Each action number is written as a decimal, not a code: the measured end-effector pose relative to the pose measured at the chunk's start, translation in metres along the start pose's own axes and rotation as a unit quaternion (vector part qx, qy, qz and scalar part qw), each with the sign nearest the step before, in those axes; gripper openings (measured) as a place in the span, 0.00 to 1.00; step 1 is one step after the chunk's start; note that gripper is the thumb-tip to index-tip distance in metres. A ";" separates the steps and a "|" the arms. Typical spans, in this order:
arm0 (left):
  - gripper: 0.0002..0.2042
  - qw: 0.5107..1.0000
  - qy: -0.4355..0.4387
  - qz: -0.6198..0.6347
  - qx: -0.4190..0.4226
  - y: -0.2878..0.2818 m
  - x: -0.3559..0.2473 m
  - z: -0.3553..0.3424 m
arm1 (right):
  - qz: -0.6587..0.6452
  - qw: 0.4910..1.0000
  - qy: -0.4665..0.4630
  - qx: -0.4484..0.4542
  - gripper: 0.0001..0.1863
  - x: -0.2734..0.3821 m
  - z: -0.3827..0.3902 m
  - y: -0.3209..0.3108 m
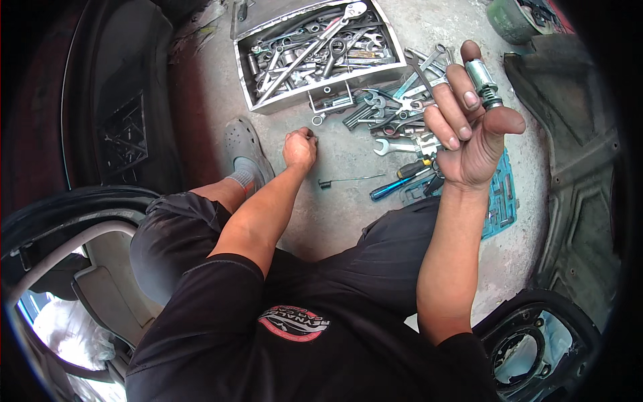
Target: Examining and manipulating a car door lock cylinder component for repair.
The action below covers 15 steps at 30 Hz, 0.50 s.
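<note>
My right hand (462, 134) is raised, palm up, and pinches a silvery lock cylinder (479, 75) between thumb and index finger. A coil spring shows near the cylinder's lower end. My left hand (299, 149) is lowered by the concrete floor with its fingers curled; what they hold, if anything, is hidden. Close to it lies a thin rod with a black end (326, 183). Beyond both hands, a metal toolbox (321, 89) is heaped with wrenches, and a long ratchet (355, 10) rests across the top.
Loose wrenches (392, 146) lie in a pile right of the toolbox. Screwdrivers (388, 189) and a blue tool case (502, 194) are nearer my right knee. A green bucket (507, 23) stands at the back right. Dark panels (583, 154) flank the right side.
</note>
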<state>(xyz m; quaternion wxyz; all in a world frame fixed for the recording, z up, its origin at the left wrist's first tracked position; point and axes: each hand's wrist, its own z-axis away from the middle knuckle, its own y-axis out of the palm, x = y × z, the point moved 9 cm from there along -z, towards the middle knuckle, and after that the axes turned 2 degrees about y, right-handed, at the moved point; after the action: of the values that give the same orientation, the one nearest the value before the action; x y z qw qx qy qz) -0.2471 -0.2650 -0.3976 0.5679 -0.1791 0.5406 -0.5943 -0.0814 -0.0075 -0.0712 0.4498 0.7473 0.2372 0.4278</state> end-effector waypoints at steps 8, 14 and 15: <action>0.10 0.998 0.040 -0.032 -0.028 0.011 -0.016 -0.008 | -0.010 0.999 0.025 -0.029 0.55 0.001 0.002 -0.006; 0.09 0.999 -0.032 0.032 0.020 0.016 -0.012 -0.012 | 0.024 0.998 0.033 -0.041 0.55 0.004 0.003 0.004; 0.09 0.999 -0.022 0.041 0.017 0.012 -0.017 -0.007 | 0.018 0.999 0.036 -0.027 0.55 0.004 0.002 0.006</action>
<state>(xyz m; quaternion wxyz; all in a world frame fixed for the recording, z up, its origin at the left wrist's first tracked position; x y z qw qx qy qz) -0.2418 -0.2442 -0.4034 0.6064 -0.1605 0.5244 -0.5758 -0.0775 -0.0088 -0.0648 0.4531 0.7231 0.2284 0.4688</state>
